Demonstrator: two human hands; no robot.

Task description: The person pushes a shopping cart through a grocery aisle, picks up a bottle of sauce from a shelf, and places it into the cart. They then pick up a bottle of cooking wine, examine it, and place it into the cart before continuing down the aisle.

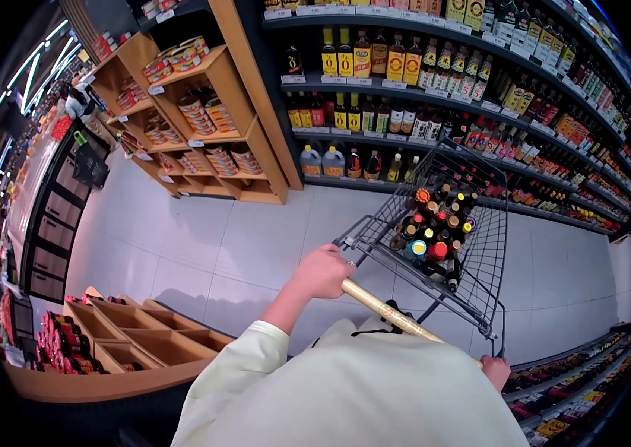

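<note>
A shopping cart (499,257) is held from behind by 2 bare hands, which are kept well apart. The left end of the cart's pale gold handle (386,309) is clasped by the left hand (323,273), on which 1 ring is worn. By the right end, the right hand (495,372) is closed at the bar, though its grip is partly hidden by a pale, loose top (375,387).

Inside the wire basket, dark bottles (441,232) are packed close together, mostly upright, from the edge nearest the handle toward the far edge. Red, yellow and orange caps are seen, along with 1 blue-and-yellow top. Bare mesh is left visible along the basket's right wall.

Beyond the cart, rows of bottles in yellow, red, green and white labels are carried by long dark shelves (405,88); 2 large jugs (322,162) are set at the left of the lowest visible row. To the left, stacked tins are held by a wooden shelf unit (262,160). At the lower left, red-topped jars (62,344) are grouped at the left edge of a divided wooden display (153,344). Pale floor tiles (248,231) are spread between. In the upper left distance, a person (81,103) is seen near a dark basket with a green handle (90,165).
</note>
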